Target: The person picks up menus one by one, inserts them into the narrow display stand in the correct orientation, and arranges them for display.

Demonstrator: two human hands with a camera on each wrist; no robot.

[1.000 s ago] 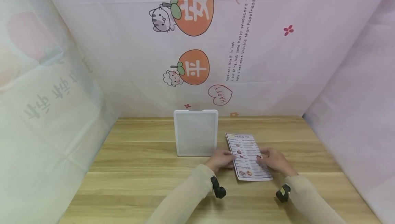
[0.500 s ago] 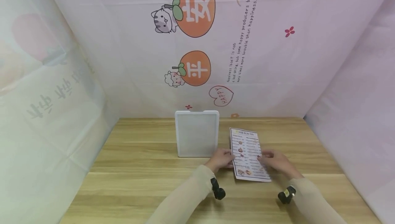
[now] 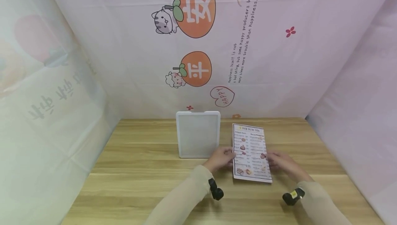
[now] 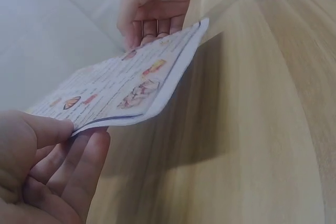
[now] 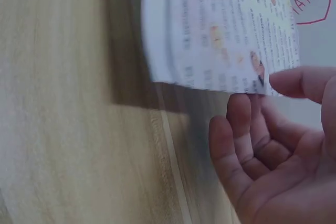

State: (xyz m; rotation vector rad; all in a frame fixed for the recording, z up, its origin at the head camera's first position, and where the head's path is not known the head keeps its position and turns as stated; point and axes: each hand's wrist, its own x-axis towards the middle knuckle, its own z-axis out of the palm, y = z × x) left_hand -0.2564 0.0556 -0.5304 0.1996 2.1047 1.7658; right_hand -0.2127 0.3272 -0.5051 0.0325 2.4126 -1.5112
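Observation:
A printed paper menu (image 3: pixel 250 154), headed like "DIM SUM INN" with small food pictures, is held just above the wooden table; its shadow shows beneath it in the left wrist view. My left hand (image 3: pixel 221 158) pinches its left edge, thumb on top and fingers underneath. At the opposite edge, my right hand (image 3: pixel 286 164) holds it the same way, thumb over the print and fingers below, as the right wrist view shows. Just left of the menu stands a white-rimmed frame (image 3: pixel 198 113) with a pale grey panel and a notch in its top edge.
The light wooden table (image 3: pixel 139 183) ends at a printed cloth backdrop (image 3: pixel 263 45). Cloth walls rise on the left and right sides. Each forearm wears a black wrist camera, the left one (image 3: pixel 216 191) close over the table.
The menu has turned slightly to stand straighter, and its top edge has moved away from me. My right hand has shifted outward to the right along with its edge. The frame stays put.

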